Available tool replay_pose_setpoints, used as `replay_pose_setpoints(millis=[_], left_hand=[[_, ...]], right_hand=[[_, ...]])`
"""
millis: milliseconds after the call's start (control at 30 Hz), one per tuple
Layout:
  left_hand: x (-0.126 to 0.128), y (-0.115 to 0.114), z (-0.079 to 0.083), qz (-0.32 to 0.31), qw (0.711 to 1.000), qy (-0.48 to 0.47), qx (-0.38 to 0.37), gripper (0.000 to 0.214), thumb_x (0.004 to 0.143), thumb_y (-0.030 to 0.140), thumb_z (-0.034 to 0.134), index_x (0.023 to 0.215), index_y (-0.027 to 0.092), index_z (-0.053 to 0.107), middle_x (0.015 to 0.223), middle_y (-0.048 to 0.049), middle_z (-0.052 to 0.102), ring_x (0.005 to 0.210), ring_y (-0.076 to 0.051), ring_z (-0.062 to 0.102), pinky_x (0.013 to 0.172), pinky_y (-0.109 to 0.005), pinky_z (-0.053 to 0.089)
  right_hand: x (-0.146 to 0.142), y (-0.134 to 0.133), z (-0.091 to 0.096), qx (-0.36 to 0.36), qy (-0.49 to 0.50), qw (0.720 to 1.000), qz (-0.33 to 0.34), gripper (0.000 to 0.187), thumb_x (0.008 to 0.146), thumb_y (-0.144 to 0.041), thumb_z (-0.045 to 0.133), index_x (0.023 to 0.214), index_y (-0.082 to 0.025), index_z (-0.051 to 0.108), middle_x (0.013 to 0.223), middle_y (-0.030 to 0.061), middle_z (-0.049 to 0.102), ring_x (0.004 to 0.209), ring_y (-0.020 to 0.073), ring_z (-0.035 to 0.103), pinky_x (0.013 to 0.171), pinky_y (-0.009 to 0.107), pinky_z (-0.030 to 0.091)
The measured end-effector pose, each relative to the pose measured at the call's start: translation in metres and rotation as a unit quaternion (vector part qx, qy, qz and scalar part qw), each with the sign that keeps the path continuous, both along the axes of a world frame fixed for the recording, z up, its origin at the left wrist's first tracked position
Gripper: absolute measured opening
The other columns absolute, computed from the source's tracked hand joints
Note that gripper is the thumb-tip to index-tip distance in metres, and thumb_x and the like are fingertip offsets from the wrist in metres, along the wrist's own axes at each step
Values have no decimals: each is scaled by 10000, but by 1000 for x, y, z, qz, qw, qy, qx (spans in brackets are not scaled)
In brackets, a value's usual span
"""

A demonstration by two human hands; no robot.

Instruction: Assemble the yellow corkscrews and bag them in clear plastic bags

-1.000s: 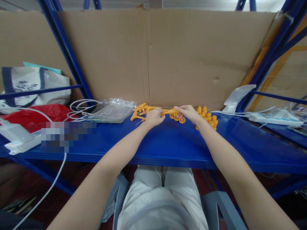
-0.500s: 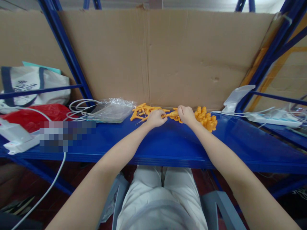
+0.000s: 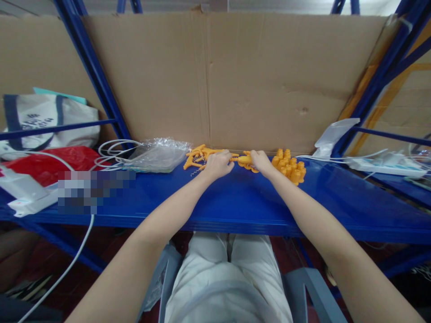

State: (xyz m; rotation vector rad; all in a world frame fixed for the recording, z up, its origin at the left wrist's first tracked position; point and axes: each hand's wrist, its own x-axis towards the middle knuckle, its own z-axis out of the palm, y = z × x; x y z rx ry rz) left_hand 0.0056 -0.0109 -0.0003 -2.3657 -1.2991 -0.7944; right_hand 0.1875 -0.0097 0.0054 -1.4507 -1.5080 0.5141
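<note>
My left hand [image 3: 218, 164] is curled shut on a long orange plastic piece [image 3: 239, 159] at the back of the blue shelf [image 3: 235, 202]. My right hand [image 3: 261, 161] pinches the other end of that same piece. Left of my hands lies a loose pile of orange stick-like parts [image 3: 196, 157]. To the right sits a cluster of short orange cylinder parts [image 3: 290, 167]. A few orange rings lie under the right hand, partly hidden.
A brown cardboard sheet [image 3: 218, 76] backs the shelf. A clear plastic bag [image 3: 156, 154] and coiled white cable [image 3: 112, 150] lie at left, with a red bag [image 3: 47, 163], a white tote [image 3: 43, 119] and a white device [image 3: 22, 193]. A white power strip [image 3: 384, 168] sits at right.
My right hand has slid left and closed in toward the left hand along the orange piece. The left hand has hardly moved.
</note>
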Motion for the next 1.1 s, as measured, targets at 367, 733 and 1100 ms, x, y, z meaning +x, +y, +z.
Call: replay_pose_setpoints(millis=[367, 733, 1100], left_hand=[[-1, 7, -2, 0, 1000, -11, -13, 205, 862, 269, 560, 953, 191, 727, 1002, -83, 712, 954, -245, 685, 810, -329, 512], [-15, 37, -17, -68, 991, -111, -30, 526, 890, 331, 592, 1389, 186, 514, 1486, -150, 480, 1283, -272, 568, 989, -374, 519], [-28, 58, -36, 61, 982, -20, -175, 656, 913, 421, 578, 1520, 244, 406, 1649, -173, 290, 1496, -384, 317, 1171, -594, 308]], right_hand=[[-6, -13, 8, -110, 129, 984, 60, 391, 984, -310, 385, 639, -189, 525, 341, -44, 366, 297, 79, 244, 329, 209, 186], [1, -15, 17, -85, 214, 967, 108, 154, 935, -307, 649, 857, -190, 587, 697, 15, 660, 458, 72, 514, 427, 178, 385], [36, 16, -9, 128, -95, 978, -131, 214, 850, -321, 706, 990, -190, 610, 1024, 108, 724, 961, 251, 678, 777, 330, 522]])
